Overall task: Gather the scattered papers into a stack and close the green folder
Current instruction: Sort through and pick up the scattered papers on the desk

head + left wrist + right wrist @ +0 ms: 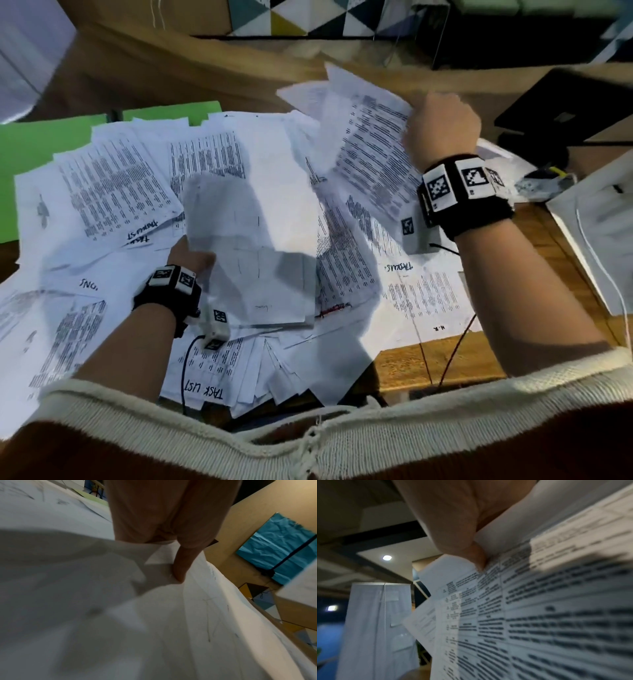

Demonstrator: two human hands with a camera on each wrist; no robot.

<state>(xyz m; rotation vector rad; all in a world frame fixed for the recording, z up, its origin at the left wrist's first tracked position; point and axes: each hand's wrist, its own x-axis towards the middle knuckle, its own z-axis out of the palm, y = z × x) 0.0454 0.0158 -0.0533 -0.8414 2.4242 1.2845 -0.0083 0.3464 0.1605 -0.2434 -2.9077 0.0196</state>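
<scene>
Scattered papers (239,164) and green folder (20,171) cover the wooden table (428,363).

Wooden desk (404,363) – black laptop (561,109) far right, white box (589,240) near it, thin red cable (455,346) over the edge. Geometric-patterned panel (294,15) behind, teal crumpled sheet (278,547) – left wrist view.

Looks like an office: wooden desk (404,363) heaped with printed task lists (113,185), recessed ceiling light (387,557) overhead.
</scene>
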